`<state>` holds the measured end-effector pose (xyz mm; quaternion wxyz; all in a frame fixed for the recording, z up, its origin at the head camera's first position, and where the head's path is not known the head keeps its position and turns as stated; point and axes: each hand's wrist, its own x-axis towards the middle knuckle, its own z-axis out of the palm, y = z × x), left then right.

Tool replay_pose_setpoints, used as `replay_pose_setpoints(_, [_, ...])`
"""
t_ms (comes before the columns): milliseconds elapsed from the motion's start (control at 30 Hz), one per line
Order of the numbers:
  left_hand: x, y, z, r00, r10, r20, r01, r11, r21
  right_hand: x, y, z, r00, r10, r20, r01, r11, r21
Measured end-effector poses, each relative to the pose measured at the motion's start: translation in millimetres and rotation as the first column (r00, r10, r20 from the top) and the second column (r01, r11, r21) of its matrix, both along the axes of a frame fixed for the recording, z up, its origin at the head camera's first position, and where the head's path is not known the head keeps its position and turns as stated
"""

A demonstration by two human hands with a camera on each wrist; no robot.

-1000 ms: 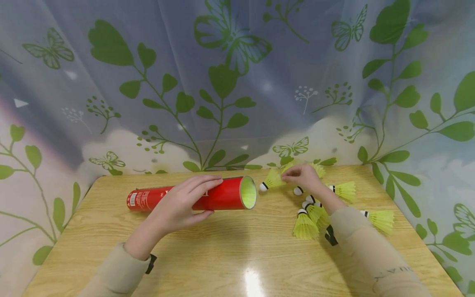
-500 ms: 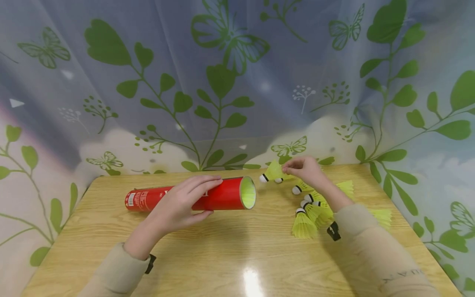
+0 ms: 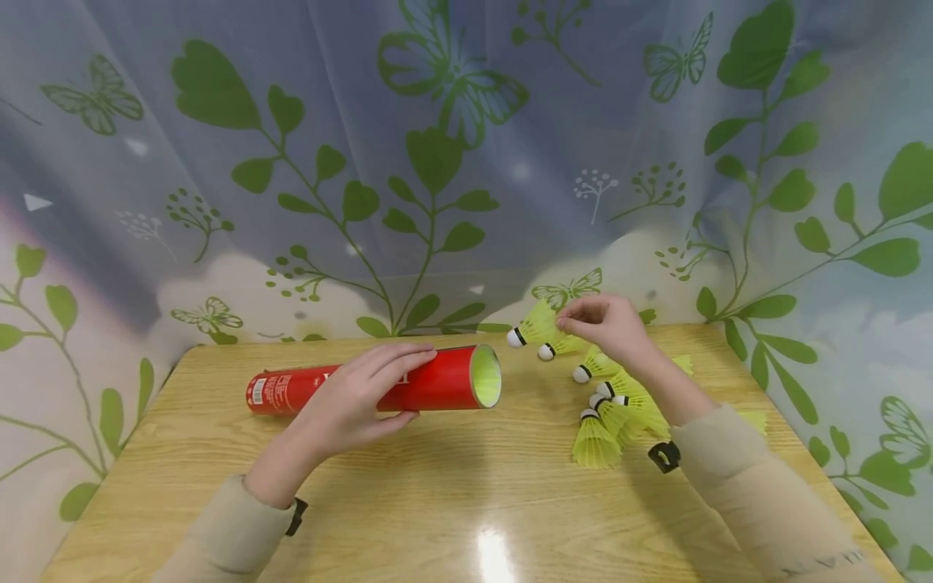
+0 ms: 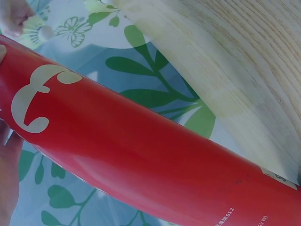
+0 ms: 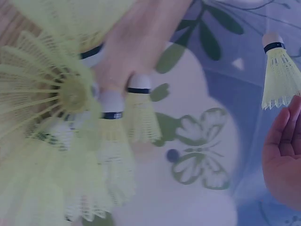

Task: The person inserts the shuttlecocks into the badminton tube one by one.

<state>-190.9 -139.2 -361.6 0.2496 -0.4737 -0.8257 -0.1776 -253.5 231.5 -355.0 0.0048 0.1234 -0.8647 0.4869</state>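
Note:
In the head view my left hand (image 3: 350, 397) grips a red shuttlecock tube (image 3: 445, 380) from above, its thumb on the near side. The tube lies sideways, its open end facing right, with yellow-green showing inside. My right hand (image 3: 608, 324) pinches a yellow shuttlecock (image 3: 535, 322) by the skirt edge, the white cork pointing left, beyond and right of the tube's mouth. The right wrist view shows this same shuttlecock (image 5: 281, 75) at the fingertips. Tube printing fills the left wrist view, where part of the left hand (image 4: 8, 179) appears at the edge.
Several more yellow shuttlecocks (image 3: 598, 444) lie in a loose group on the wooden table (image 3: 437, 502), partly under the right forearm. One shuttlecock (image 3: 560, 348) sits just below the held one. A leaf-patterned curtain (image 3: 328, 48) hangs behind the table's back edge.
My right hand has risen and shifted slightly right, lifting the pinched shuttlecock up from among the others. The left hand and the tube have stayed nearly still.

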Motion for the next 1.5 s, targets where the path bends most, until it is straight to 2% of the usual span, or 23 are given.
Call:
replay_pose_setpoints(433, [-2.7,0.2,-0.6,1.0,-0.013,-0.003,0.013,1.0,0.017,33.8,-9.4,32.5,0.996,0.054,-0.072,-0.063,0.988,-0.138])
replay_pose_setpoints(700, [-3.7,0.8,0.1,1.0,-0.014,-0.005,0.014,1.0,0.023,52.6,-16.9,44.5,0.981,0.087,-0.175,-0.114,0.982,-0.152])
replay_pose_setpoints(933, [-3.9,0.6,0.2,1.0,0.001,-0.001,-0.001,1.0,0.017,67.7,-25.7,52.3,0.965,0.153,-0.213,-0.19,0.968,-0.165])
replay_pose_setpoints(1133, [-4.0,1.4,-0.1,1.0,-0.005,-0.001,0.005,1.0,0.02,75.6,-37.3,51.1,0.949,0.206,-0.237,-0.246,0.957,-0.155])
replay_pose_setpoints(1500, [-3.4,2.1,1.2,1.0,-0.019,-0.012,0.019,1.0,0.023,79.9,-57.1,34.1,0.915,0.301,-0.268,-0.328,0.943,-0.061])
